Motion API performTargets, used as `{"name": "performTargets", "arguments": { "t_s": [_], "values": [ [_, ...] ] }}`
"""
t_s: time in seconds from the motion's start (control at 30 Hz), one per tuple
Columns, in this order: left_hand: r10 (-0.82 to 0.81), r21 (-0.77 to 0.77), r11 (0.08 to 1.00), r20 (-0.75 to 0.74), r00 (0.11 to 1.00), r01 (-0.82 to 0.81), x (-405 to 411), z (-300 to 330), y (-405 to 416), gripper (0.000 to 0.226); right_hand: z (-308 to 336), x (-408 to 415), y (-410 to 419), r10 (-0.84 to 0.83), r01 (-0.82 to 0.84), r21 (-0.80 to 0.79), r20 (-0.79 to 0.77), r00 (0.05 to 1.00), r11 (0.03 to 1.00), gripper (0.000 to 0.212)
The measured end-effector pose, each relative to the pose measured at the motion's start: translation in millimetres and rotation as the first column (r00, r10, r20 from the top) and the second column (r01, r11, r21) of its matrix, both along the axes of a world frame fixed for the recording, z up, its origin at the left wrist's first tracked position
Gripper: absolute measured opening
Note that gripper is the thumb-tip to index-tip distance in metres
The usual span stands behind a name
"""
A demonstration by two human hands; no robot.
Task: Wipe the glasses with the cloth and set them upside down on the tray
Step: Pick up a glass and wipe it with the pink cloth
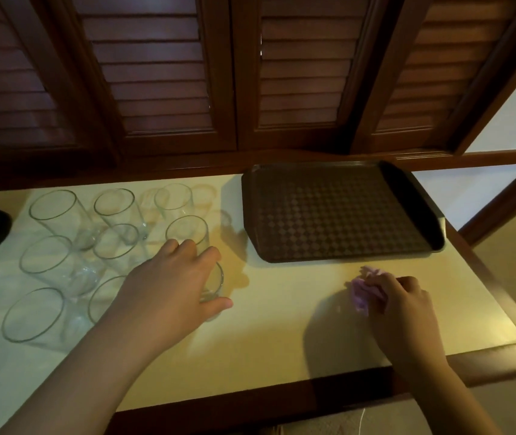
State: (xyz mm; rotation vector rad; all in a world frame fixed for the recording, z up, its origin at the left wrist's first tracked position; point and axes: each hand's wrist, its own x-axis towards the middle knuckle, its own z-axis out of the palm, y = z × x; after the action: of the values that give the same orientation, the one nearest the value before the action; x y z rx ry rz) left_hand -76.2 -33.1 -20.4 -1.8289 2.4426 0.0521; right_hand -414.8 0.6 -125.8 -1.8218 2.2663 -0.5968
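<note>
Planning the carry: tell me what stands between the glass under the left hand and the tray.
Nothing visible does. The left hand grips the nearest glass at the right edge of the group; only bare tabletop lies between it and the brown tray. The other glasses stand on the far side, and the cloth sits nearer, in the right hand.

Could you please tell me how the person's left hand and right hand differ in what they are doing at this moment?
The left hand is curled around a clear glass at the edge of the cluster of glasses, while the right hand pinches a crumpled purple cloth. The left hand is to the left of the tray; the right hand is in front of the tray. Both are over the pale countertop.
</note>
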Motion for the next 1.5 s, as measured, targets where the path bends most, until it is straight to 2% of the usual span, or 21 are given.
{"name": "performTargets", "arguments": {
  "t_s": [0.1, 0.2, 0.3, 0.4, 0.47, 0.53, 0.7, 0.77, 0.8, 0.9, 0.97, 1.03, 1.1, 1.13, 1.17, 1.23, 1.27, 1.33, 1.4, 1.43, 1.5],
  "values": [
    [0.015, -0.012, 1.0, -0.085, 0.996, -0.016, -3.8, 8.1, 3.4, 0.074, 23.0, 7.7, -4.6, 0.02, -0.003, -0.058, 0.29, 0.957, 0.998, 0.021],
    [0.038, 0.004, 0.999, -0.284, 0.958, -0.038, -6.9, 15.8, 1.2, 0.079, 52.0, 21.5, -6.9, 0.054, 0.016, -0.131, 0.509, 0.859, 0.991, 0.027],
    [0.066, 0.026, 0.998, -0.568, 0.821, -0.062, -12.2, 19.8, -3.6, 0.076, 79.5, 43.4, -11.4, 0.13, 0.028, -0.209, 0.7, 0.702, 0.977, 0.026],
    [0.093, 0.035, 0.994, -0.751, 0.654, -0.102, -28.0, 14.8, -9.2, 0.077, 102.6, 66.0, -18.1, 0.274, -0.06, -0.295, 0.77, 0.576, 0.954, 0.026],
    [0.069, 0.004, 0.993, -0.827, 0.558, -0.117, -39.6, 8.4, -14.2, 0.073, 115.7, 80.8, -24.3, 0.395, -0.144, -0.383, 0.735, 0.551, 0.913, 0.028],
    [0.032, -0.024, 0.993, -0.888, 0.458, -0.116, -49.3, 3.9, -18.7, 0.068, 122.6, 91.6, -31.4, 0.512, -0.227, -0.48, 0.627, 0.587, 0.847, 0.033],
    [-0.033, -0.062, 0.989, -0.979, 0.2, -0.137, -60.9, 2.7, -30.2, 0.042, 110.9, 95.5, -40.6, 0.692, -0.396, -0.703, 0.19, 0.696, 0.591, 0.038],
    [-0.071, -0.104, 0.983, -0.976, 0.205, -0.151, -60.4, 3.1, -33.2, 0.048, 102.0, 88.6, -43.4, 0.722, -0.453, -0.731, 0.078, 0.688, 0.51, 0.04],
    [-0.081, -0.116, 0.982, -0.971, 0.224, -0.151, -60.4, 3.0, -33.6, 0.053, 99.6, 84.9, -46.6, 0.727, -0.454, -0.725, 0.094, 0.68, 0.519, 0.039],
    [-0.066, -0.106, 0.982, -0.968, 0.242, -0.155, -65.1, 4.5, -29.8, 0.056, 110.2, 78.1, -58.4, 0.666, -0.365, -0.633, 0.334, 0.668, 0.683, 0.032],
    [-0.089, -0.126, 0.977, -0.974, 0.207, -0.174, -71.9, 7.9, -27.9, 0.056, 121.8, 77.4, -64.3, 0.652, -0.344, -0.617, 0.385, 0.653, 0.708, 0.029],
    [-0.097, -0.12, 0.976, -0.986, 0.132, -0.18, -77.0, 10.5, -29.6, 0.056, 130.2, 78.2, -61.3, 0.704, -0.416, -0.684, 0.203, 0.681, 0.6, 0.031],
    [-0.071, -0.078, 0.978, -0.996, 0.045, -0.192, -78.7, 14.0, -33.3, 0.047, 129.2, 75.6, -54.1, 0.749, -0.576, -0.717, -0.113, 0.653, 0.393, 0.034],
    [-0.061, -0.063, 0.978, -0.998, 0.018, -0.2, -78.9, 15.2, -35.0, 0.045, 125.7, 72.9, -53.7, 0.743, -0.629, -0.704, -0.217, 0.633, 0.33, 0.034],
    [-0.062, -0.063, 0.975, -0.998, 0.01, -0.211, -79.6, 16.9, -36.0, 0.046, 123.0, 70.1, -54.3, 0.736, -0.645, -0.695, -0.249, 0.63, 0.317, 0.032],
    [-0.084, -0.088, 0.969, -0.996, 0.027, -0.231, -82.3, 18.9, -36.5, 0.045, 121.2, 66.5, -59.0, 0.736, -0.604, -0.703, -0.17, 0.655, 0.375, 0.03],
    [-0.099, -0.107, 0.966, -0.994, 0.045, -0.234, -84.1, 18.8, -36.2, 0.043, 124.1, 65.9, -61.8, 0.738, -0.559, -0.706, -0.077, 0.67, 0.434, 0.03],
    [-0.123, -0.138, 0.966, -0.989, 0.084, -0.217, -87.8, 18.1, -34.2, 0.037, 138.5, 66.6, -67.1, 0.696, -0.425, -0.657, 0.218, 0.684, 0.623, 0.027],
    [-0.135, -0.158, 0.966, -0.984, 0.117, -0.207, -90.9, 17.6, -32.6, 0.033, 149.0, 66.6, -68.9, 0.676, -0.388, -0.601, 0.377, 0.633, 0.699, 0.023],
    [-0.137, -0.158, 0.965, -0.984, 0.113, -0.21, -91.9, 17.8, -32.6, 0.033, 152.7, 65.5, -66.7, 0.703, -0.426, -0.621, 0.304, 0.643, 0.658, 0.023],
    [-0.1, -0.11, 0.974, -0.993, 0.058, -0.2, -92.8, 19.8, -33.5, 0.038, 152.9, 64.2, -61.4, 0.738, -0.579, -0.656, -0.05, 0.673, 0.484, 0.029]
  ]
}}
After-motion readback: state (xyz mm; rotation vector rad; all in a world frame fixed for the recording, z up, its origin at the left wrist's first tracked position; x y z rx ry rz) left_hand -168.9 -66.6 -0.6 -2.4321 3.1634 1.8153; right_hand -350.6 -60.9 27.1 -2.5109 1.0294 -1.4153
